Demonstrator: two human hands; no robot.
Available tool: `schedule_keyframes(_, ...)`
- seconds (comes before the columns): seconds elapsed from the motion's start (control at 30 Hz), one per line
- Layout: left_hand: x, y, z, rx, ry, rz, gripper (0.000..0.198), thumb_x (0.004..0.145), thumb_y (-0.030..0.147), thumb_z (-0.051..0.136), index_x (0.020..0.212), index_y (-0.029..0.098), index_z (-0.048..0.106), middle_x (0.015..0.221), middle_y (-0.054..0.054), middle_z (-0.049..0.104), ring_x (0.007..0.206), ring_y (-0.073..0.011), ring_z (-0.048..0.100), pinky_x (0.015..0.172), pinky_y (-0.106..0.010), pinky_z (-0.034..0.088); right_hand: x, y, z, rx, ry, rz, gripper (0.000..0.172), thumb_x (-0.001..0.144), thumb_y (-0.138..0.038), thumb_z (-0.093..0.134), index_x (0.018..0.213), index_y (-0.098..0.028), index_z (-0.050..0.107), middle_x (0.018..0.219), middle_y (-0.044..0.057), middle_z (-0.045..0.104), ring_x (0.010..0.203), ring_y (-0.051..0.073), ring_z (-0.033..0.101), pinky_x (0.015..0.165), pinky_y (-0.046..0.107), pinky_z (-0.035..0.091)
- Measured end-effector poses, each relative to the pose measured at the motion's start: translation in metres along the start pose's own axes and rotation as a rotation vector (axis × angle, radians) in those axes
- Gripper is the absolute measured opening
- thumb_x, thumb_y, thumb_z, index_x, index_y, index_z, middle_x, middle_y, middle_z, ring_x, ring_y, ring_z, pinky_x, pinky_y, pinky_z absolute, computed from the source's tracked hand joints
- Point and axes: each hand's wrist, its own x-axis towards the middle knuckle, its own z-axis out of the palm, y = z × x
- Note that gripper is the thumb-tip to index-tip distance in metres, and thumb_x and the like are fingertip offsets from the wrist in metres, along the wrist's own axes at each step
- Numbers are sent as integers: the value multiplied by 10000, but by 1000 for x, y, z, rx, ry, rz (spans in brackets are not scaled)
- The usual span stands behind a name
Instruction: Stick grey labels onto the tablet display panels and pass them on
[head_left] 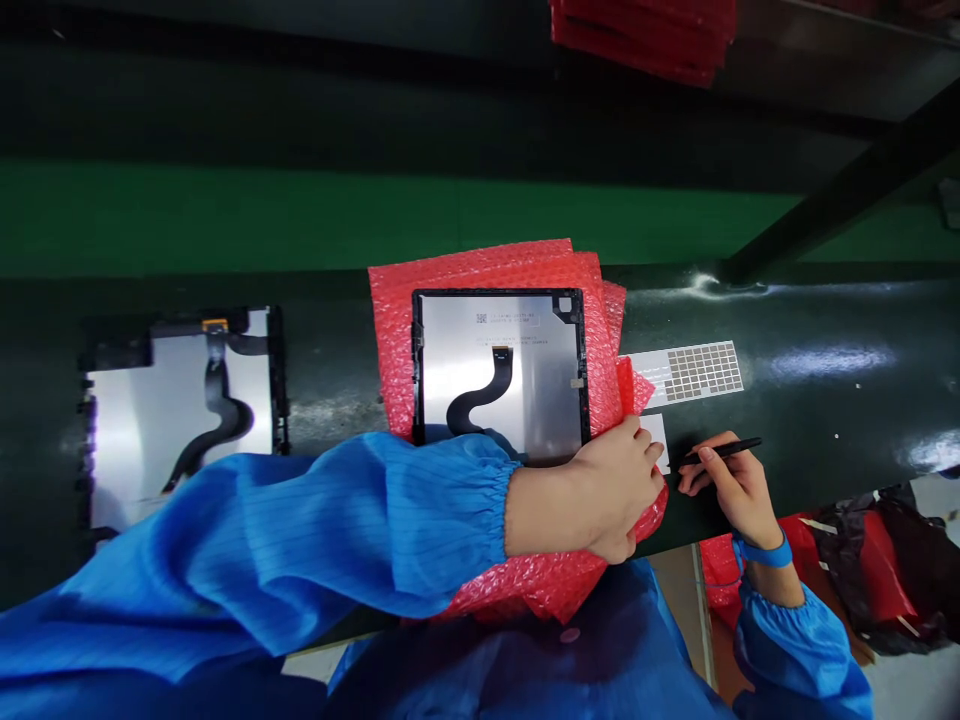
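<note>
My left hand (615,490) is closed on the right edge of the red bubble-wrap bags (394,350), its fingertips partly hidden. On top of these bags lies a tablet screen (540,400), silver back up, with a curved black ribbon cable (487,390); my left forearm covers its lower edge. My right hand (739,490) grips a slim black pen-like tool (739,446), whose tip points left at a small white sheet (656,438) beside my left fingers. Behind it lies a white label sheet (705,370) with rows of small grey-brown rectangles, partly under red bubble wrap.
A second screen (127,430) with a black cable lies on the dark bench (810,400) at left, partly behind my sleeve. More red bags (645,35) sit on a shelf above. A slanted dark post (840,185) stands at right. Red and black bags (885,570) lie below the bench.
</note>
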Motion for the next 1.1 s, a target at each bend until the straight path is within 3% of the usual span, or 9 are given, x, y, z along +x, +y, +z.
schedule_keyframes(0.17, 5, -1, 4, -20, 29, 5, 725, 813, 660, 718, 1306, 129, 747, 1418, -196, 690, 1158, -354, 632, 1054, -464, 404, 2, -8, -2, 78, 40, -21, 302, 1021, -492, 731, 917, -218, 658, 690, 34, 791, 495, 205, 747, 493, 301, 632)
schedule_keyframes(0.3, -1, 5, 5, 4, 144, -11, 759, 887, 706, 677, 1337, 97, 735, 1388, -211, 717, 1180, -355, 653, 1042, -455, 438, 10, -41, 3, 104, 85, -147, 264, 1029, -465, 717, 895, -242, 671, 669, 5, 775, 444, 211, 717, 431, 311, 591)
schedule_keyframes(0.47, -55, 11, -9, 116, 614, 30, 669, 1049, 653, 494, 1321, 93, 741, 1404, -197, 715, 1282, -358, 628, 1156, -464, 400, 36, -105, 44, 76, 99, -349, 234, 1047, -413, 687, 867, -265, 673, 630, -10, 744, 399, 194, 667, 386, 302, 545)
schedule_keyframes(0.57, -99, 7, -11, 17, 838, 91, 474, 1101, 478, 445, 1168, 143, 773, 1346, -141, 746, 1136, -269, 679, 1027, -391, 495, 53, -138, 82, 110, 27, -434, 230, 1029, -390, 710, 839, -260, 697, 597, -3, 724, 364, 178, 623, 339, 288, 503)
schedule_keyframes(0.63, -125, -2, 0, -131, 960, -13, 411, 1097, 423, 446, 1008, 175, 761, 1039, -89, 793, 883, -213, 683, 807, -364, 533, 62, -153, 106, 135, -20, -446, 220, 1016, -386, 733, 836, -262, 701, 602, 1, 724, 376, 177, 634, 334, 288, 509)
schedule_keyframes(0.7, -145, -15, 20, -302, 1073, -279, 325, 1080, 351, 476, 920, 192, 711, 800, -41, 727, 687, -175, 622, 650, -344, 488, 70, -162, 128, 142, -70, -422, 212, 1009, -402, 750, 857, -267, 692, 617, -2, 733, 401, 183, 665, 354, 295, 544)
schedule_keyframes(0.8, -161, -40, 53, -587, 1138, -774, 174, 1052, 286, 525, 1006, 192, 664, 790, -26, 708, 655, -157, 623, 626, -316, 470, 79, -168, 160, 94, -170, -365, 258, 1007, -458, 757, 871, -265, 652, 653, -3, 770, 442, 204, 721, 401, 318, 611)
schedule_keyframes(0.87, -166, -53, 68, -812, 1108, -952, 157, 1044, 322, 551, 1050, 196, 644, 774, -4, 685, 639, -148, 610, 610, -304, 453, 84, -168, 179, 46, -237, -337, 302, 1002, -483, 762, 859, -255, 626, 668, 3, 789, 465, 209, 747, 435, 320, 644)
schedule_keyframes(1.1, -166, -62, 80, -1380, 1078, -792, 168, 993, 361, 618, 940, 203, 633, 697, 44, 566, 631, -120, 515, 564, -257, 390, 96, -159, 213, -15, -326, -299, 290, 1010, -469, 759, 898, -227, 644, 722, 29, 820, 555, 214, 801, 529, 318, 703)
